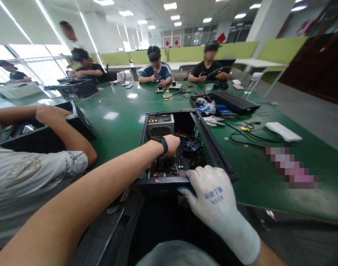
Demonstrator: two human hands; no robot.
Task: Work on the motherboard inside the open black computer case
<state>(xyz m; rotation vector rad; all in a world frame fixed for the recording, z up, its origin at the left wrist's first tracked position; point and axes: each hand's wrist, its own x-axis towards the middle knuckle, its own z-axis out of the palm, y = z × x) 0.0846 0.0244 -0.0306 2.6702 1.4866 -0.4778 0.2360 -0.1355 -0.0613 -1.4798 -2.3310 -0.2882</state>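
Count: one open computer case [215, 149], one fan [190, 144], one power supply [160, 125], two hands. Left hand [172, 145] is inside the computer case—fingers hidden, grip cannot be told. Gloved right hand [210, 190] grasps the near rim—computer case at its 11 o'clock.

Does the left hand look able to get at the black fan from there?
Likely yes: the left hand is right beside the black fan in the open case, with nothing visible between them.
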